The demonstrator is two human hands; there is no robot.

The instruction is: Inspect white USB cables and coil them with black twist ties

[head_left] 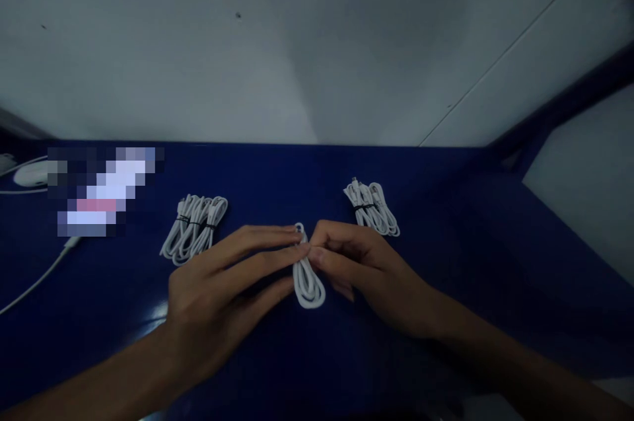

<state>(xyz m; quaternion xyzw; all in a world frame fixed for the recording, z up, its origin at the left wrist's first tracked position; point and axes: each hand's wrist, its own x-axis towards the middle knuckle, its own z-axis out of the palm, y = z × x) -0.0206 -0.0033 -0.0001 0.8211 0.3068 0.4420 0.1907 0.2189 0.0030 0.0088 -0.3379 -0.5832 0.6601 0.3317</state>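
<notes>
A coiled white cable point(309, 285) is held upright between my two hands, over the middle of the blue table. My left hand point(232, 282) grips it from the left, its fingers across the upper part of the coil. From the right, my right hand point(356, 259) pinches at the upper part of the coil with thumb and forefinger; whatever lies between those fingertips is too small to make out. A small loop of the cable shows above the left fingertips. The coil's looped lower end hangs free below the fingers.
Bundled white cables point(195, 226) with black ties lie left of my hands. More tied white cables point(372, 208) lie at the right. A pixelated lit device point(106, 193) with a white cord point(42, 282) is at far left. Behind the blue table point(277, 176) stands a pale wall point(198, 77).
</notes>
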